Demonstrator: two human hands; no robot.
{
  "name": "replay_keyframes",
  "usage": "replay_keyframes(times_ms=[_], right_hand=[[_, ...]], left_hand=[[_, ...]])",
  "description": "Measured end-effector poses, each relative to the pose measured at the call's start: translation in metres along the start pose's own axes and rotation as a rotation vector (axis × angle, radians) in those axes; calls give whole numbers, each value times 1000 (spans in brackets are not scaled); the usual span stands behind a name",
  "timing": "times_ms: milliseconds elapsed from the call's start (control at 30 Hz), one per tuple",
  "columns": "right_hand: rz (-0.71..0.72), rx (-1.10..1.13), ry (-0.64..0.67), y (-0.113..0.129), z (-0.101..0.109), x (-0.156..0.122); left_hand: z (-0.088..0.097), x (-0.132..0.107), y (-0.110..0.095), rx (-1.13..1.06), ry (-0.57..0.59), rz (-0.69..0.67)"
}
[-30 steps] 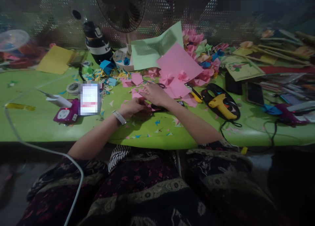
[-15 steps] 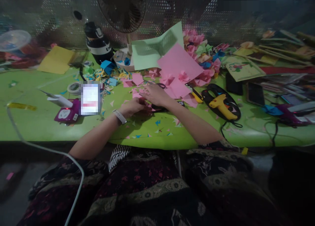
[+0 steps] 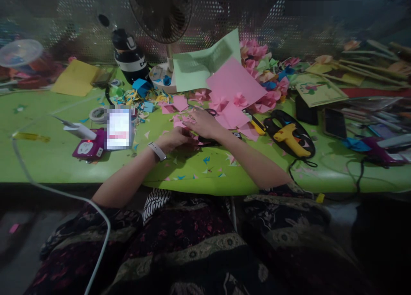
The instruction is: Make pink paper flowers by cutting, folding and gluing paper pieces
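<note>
My left hand [image 3: 176, 139], with a pale watch band at the wrist, has its fingers curled on a pink piece of paper [image 3: 195, 137] at the table's middle. Just right of it, my right hand [image 3: 203, 124] lies palm down, fingers stretched out over small pink paper pieces [image 3: 178, 120]. Its fingertips and the paper's folds are partly hidden. A black loop like a scissor handle [image 3: 211, 111] shows behind my right hand, and a dark object [image 3: 207, 140] lies partly under that wrist. Pink sheets [image 3: 236, 83] and folded pink paper flowers [image 3: 240, 99] lie beyond.
A yellow glue gun [image 3: 293, 141] and a yellow cutter [image 3: 257, 126] lie right of my hands. Leftward are a lit phone [image 3: 117, 130], a purple power socket [image 3: 88, 148] and tape [image 3: 98, 114]. A black bottle [image 3: 130, 57] and fan [image 3: 160, 12] stand behind. Paper scraps litter the green table [image 3: 150, 175].
The whole view has shifted very slightly. Both hands keep nearly the same position on the pink paper.
</note>
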State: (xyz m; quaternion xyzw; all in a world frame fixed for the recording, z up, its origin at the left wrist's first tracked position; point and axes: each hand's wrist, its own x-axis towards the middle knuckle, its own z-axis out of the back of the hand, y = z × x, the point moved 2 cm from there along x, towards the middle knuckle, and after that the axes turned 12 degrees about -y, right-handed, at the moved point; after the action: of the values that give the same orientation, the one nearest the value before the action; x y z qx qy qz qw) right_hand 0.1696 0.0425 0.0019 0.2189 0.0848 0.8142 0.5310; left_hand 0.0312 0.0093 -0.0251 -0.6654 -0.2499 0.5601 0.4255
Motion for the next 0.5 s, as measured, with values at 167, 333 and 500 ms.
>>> replay_keyframes(times_ms=[167,333,500], right_hand=[[2,-1,2,0,0,0],[16,-35,22,1,2,1],[4,-20,20,0,0,1]], left_hand=[[-1,-3,-2,13,1,-14],[-2,-5,-3,26,1,-18],[-2,-4,-3,36,-3,-5]])
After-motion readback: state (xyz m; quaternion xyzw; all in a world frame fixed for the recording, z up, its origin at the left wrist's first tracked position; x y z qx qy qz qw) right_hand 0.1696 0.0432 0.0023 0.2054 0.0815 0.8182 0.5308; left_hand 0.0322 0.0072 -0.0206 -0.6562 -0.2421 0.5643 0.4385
